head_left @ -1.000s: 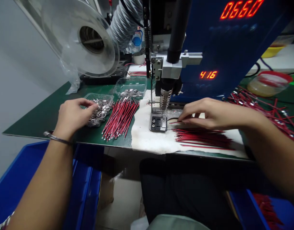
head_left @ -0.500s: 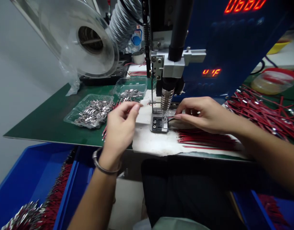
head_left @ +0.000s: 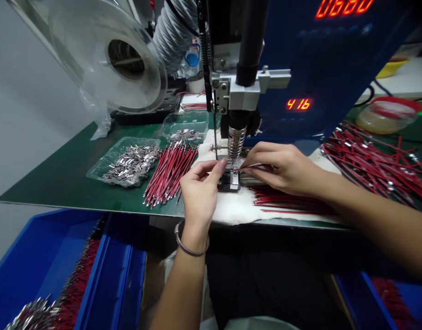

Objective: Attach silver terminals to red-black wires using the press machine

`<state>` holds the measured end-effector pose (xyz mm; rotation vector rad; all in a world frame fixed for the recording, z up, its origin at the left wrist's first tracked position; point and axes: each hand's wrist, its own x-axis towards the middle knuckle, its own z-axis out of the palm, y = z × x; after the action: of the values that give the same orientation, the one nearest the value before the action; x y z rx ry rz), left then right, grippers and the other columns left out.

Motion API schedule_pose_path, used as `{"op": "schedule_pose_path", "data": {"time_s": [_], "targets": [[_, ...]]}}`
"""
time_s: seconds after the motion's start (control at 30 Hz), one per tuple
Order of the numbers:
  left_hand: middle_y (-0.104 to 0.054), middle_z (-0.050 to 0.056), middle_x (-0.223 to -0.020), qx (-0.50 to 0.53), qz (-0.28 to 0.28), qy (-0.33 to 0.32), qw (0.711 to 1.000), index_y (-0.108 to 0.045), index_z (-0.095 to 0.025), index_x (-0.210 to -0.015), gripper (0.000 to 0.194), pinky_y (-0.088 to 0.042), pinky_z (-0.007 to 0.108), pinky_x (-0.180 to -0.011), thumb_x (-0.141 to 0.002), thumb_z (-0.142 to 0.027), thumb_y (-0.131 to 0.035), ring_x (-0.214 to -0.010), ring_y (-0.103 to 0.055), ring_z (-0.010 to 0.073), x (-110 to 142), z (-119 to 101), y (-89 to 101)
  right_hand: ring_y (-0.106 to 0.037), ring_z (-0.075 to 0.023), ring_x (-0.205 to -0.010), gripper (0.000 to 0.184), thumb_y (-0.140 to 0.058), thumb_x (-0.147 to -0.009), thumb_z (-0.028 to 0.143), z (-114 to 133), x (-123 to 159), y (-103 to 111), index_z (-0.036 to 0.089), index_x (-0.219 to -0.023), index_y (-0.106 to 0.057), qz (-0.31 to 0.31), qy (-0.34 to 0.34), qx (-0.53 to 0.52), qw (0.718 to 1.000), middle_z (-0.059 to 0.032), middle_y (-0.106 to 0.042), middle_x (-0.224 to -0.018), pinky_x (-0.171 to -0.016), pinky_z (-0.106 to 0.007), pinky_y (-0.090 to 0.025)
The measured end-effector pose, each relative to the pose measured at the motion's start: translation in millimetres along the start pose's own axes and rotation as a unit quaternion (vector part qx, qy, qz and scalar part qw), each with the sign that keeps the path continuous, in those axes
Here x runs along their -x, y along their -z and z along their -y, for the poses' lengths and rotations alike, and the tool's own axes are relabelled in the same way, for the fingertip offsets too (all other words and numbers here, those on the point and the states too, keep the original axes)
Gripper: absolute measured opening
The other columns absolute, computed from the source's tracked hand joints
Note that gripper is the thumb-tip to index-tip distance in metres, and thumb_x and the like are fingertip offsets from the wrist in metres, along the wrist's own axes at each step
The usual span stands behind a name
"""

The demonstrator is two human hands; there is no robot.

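Note:
At the machine's small dark fixture [head_left: 234, 181], my right hand [head_left: 283, 167] pinches a thin red wire [head_left: 246, 169] with its end at the metal block, under the tip with a coiled spring [head_left: 236, 144]. From the left, my left hand [head_left: 202, 185], with a bracelet on its wrist, reaches the fixture's edge. Its thumb and forefinger are pressed together; whatever is between them is too small to make out. Below my right hand, a bundle of red wires [head_left: 283, 199] lies on white paper [head_left: 228, 211].
Left on the green table are a clear tray of metal parts [head_left: 131, 160] and a pile of red wires [head_left: 171, 172]. More wires [head_left: 372, 165] are heaped at right. A blue machine housing [head_left: 321, 68] stands behind; a blue bin [head_left: 56, 229] sits below left.
My left hand has moved right, from beside the metal parts tray to the fixture, uncovering the left wire pile. My right hand has shifted slightly toward the fixture. The lower red display reads differently.

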<state>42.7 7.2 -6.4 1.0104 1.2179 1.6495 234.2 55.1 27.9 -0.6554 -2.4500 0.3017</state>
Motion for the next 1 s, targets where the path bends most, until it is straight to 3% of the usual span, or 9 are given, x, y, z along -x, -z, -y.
{"op": "schedule_pose_path", "data": {"time_s": [0.13, 0.33, 0.47, 0.6, 0.77, 1.0], "targets": [[-0.072, 0.006, -0.085, -0.036, 0.003, -0.019, 0.999, -0.077, -0.018, -0.089, 0.024, -0.045, 0.022, -0.056, -0.077, -0.039, -0.076, -0.072, -0.062, 0.0129, 1.8, 2.7, 1.7, -0.064, -0.0183, -0.082, 0.018, -0.058, -0.094, 0.028, 0.2, 0.6, -2.8, 0.018, -0.098, -0.072, -0.007, 0.006, 0.008, 1.0, -0.0087, -0.066, -0.098, -0.071, -0.031, -0.05], [-0.066, 0.001, -0.068, -0.061, 0.006, -0.021, 0.998, -0.078, -0.019, -0.091, 0.025, -0.031, 0.022, -0.044, -0.077, -0.039, -0.076, -0.047, -0.043, 0.0066, 3.3, 3.2, 3.9, -0.064, -0.0188, -0.08, 0.018, -0.057, -0.093, 0.025, 3.8, 0.0, -3.0, 0.017, -0.1, -0.072, -0.016, -0.012, 0.035, 0.999, -0.0086, -0.067, -0.095, -0.069, -0.031, -0.05], [-0.071, 0.004, -0.079, -0.029, 0.009, -0.033, 0.999, -0.075, -0.019, -0.085, 0.018, -0.046, 0.022, -0.058, -0.076, -0.034, -0.078, -0.066, -0.061, 0.0114, 3.2, 2.6, 3.1, -0.064, -0.0178, -0.078, 0.017, -0.057, -0.093, 0.024, 5.1, 0.5, -4.8, 0.016, -0.097, -0.072, -0.025, -0.023, 0.051, 0.998, -0.0081, -0.067, -0.093, -0.067, -0.029, -0.049], [-0.072, 0.004, -0.081, -0.003, -0.008, -0.033, 0.999, -0.072, -0.017, -0.082, 0.02, -0.051, 0.023, -0.068, -0.074, -0.033, -0.08, -0.077, -0.067, 0.0137, 3.0, 2.3, 1.7, -0.063, -0.0167, -0.077, 0.017, -0.058, -0.092, 0.023, 6.7, 1.4, -6.4, 0.015, -0.096, -0.073, -0.033, -0.018, 0.046, 0.998, -0.0071, -0.067, -0.091, -0.066, -0.028, -0.048], [-0.071, 0.003, -0.078, 0.007, -0.017, -0.027, 0.999, -0.07, -0.017, -0.082, 0.022, -0.047, 0.02, -0.06, -0.071, -0.031, -0.082, -0.067, -0.063, 0.0101, 4.1, 0.7, 1.2, -0.063, -0.0163, -0.075, 0.016, -0.058, -0.091, 0.021, 10.8, 0.9, -6.6, 0.014, -0.093, -0.073, -0.033, -0.031, 0.049, 0.998, -0.0073, -0.067, -0.09, -0.064, -0.027, -0.047], [-0.06, -0.002, -0.055, -0.045, -0.017, -0.042, 0.998, -0.073, -0.016, -0.076, 0.018, -0.031, 0.019, -0.042, -0.072, -0.032, -0.081, -0.043, -0.043, 0.0054, 5.6, -1.4, 0.6, -0.061, -0.0153, -0.073, 0.018, -0.058, -0.092, 0.023, 11.9, 1.4, -6.7, 0.014, -0.092, -0.073, -0.03, -0.033, 0.044, 0.998, -0.0068, -0.066, -0.088, -0.063, -0.027, -0.046]]}}
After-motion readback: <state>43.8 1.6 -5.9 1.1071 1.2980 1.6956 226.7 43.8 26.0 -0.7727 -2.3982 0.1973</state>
